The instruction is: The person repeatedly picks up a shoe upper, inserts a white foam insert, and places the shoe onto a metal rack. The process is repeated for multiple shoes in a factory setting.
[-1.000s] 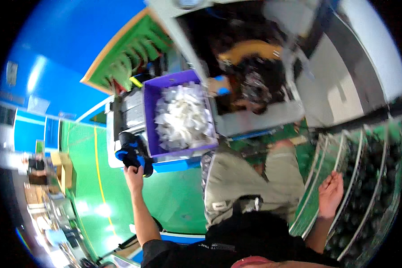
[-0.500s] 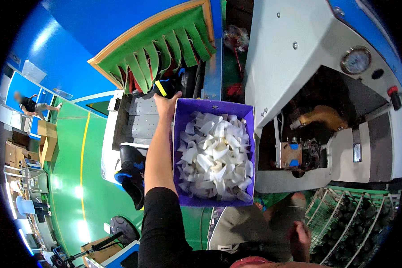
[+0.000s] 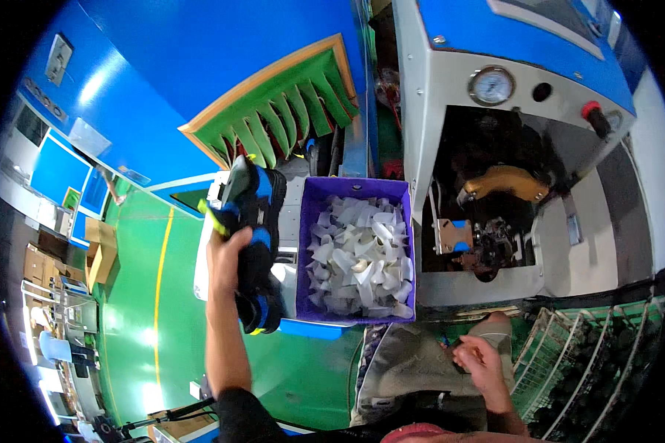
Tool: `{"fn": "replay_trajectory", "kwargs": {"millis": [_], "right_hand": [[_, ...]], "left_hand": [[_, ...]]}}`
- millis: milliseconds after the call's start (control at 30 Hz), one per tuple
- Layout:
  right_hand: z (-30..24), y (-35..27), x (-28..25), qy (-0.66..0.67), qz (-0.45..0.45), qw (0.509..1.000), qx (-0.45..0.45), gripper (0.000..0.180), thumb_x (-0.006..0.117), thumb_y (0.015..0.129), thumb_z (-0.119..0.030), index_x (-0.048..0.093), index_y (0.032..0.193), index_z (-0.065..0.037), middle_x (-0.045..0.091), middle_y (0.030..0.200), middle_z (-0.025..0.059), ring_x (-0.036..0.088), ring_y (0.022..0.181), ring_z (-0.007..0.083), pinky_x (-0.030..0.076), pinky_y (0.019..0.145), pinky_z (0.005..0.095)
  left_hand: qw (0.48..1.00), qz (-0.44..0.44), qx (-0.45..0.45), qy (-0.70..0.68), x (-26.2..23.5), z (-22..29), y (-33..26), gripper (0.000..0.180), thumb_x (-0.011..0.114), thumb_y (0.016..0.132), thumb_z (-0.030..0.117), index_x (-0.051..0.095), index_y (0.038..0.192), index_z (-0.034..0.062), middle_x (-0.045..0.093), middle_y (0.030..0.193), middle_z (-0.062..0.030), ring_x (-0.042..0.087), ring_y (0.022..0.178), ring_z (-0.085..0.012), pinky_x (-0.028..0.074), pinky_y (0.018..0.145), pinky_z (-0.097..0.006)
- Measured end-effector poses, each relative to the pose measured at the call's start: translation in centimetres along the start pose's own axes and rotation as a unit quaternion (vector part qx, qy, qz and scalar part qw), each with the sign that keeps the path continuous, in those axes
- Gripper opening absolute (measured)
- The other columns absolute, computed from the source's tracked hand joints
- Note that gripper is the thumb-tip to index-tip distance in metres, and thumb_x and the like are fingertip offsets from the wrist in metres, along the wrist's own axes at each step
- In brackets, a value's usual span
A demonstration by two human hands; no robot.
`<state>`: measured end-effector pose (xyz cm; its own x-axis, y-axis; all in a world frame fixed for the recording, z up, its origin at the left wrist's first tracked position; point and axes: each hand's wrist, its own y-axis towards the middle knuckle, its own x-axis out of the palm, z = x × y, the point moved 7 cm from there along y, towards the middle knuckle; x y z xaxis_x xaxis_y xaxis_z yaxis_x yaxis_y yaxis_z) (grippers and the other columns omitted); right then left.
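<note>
Two shoes (image 3: 255,247) pinched in my left hand (image 3: 227,255) beside the purple bin (image 3: 301,244); loose grip could drop one; right hand (image 3: 480,359) half-curled, seemingly empty.

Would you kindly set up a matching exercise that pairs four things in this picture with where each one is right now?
Things:
1. black and blue shoe
2. purple bin
3. round gauge
4. right hand

Places:
A. on the front of the grey machine, above its dark opening
B. resting on the lap, near the lower edge
C. held up in the left hand
D. beside the machine, filled with white pieces

Pairs: 1-C, 2-D, 3-A, 4-B
</note>
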<state>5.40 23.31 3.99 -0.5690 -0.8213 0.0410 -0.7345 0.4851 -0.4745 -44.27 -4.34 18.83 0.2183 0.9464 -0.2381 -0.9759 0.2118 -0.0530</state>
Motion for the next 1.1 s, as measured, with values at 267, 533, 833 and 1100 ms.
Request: {"fn": "replay_trajectory", "kwargs": {"millis": [267,533,833,1100], "right_hand": [[-10.6,-1.4,13.4,0.152,-0.192,0.921,-0.303,0.142,0.093,0.077,-0.033,-0.018,0.164,-0.009,0.030,0.159,0.0205,0.039,0.146,0.0336,0.031,0.121,0.0492],[-7.6,-8.0,3.9,-0.055,0.012,0.955,-0.290,0.118,0.084,0.076,-0.022,0.009,0.164,0.002,0.048,0.147,0.0204,0.054,0.131,0.0276,0.042,0.113,0.0399],[-4.0,-9.6,0.8,0.540,-0.062,0.832,-0.111,0.081,0.061,0.094,-0.056,0.040,0.156,-0.009,0.059,0.143,0.0102,0.064,0.117,0.0293,0.053,0.100,0.0465],[-3.0,-5.8,-6.3,0.199,-0.038,0.972,-0.120,0.099,0.083,0.075,-0.018,0.036,0.161,-0.006,0.051,0.152,0.0119,0.050,0.139,0.0266,0.037,0.118,0.0403]], "left_hand": [[0.976,-0.092,-0.057,-0.188,9.2,-5.5,-27.2,0.110,0.096,0.068,0.030,0.031,0.152,0.0011,0.051,0.139,-0.0143,0.056,0.121,-0.0275,0.049,0.100,-0.042],[0.876,-0.245,0.338,0.243,18.8,-3.9,-35.5,0.047,0.067,0.093,0.047,0.055,0.077,0.0042,0.059,0.076,-0.0152,0.059,0.074,-0.0418,0.048,0.069,-0.051],[0.982,-0.168,-0.068,-0.052,22.3,-7.5,-32.5,0.043,0.043,0.108,0.031,0.062,0.086,-0.0004,0.062,0.077,-0.0052,0.057,0.073,-0.0179,0.047,0.067,-0.037],[0.880,-0.438,-0.138,-0.123,27.6,-5.1,-33.7,0.027,0.059,0.107,0.028,0.067,0.108,0.0022,0.062,0.096,0.0039,0.054,0.090,-0.0070,0.045,0.082,-0.025]]}}
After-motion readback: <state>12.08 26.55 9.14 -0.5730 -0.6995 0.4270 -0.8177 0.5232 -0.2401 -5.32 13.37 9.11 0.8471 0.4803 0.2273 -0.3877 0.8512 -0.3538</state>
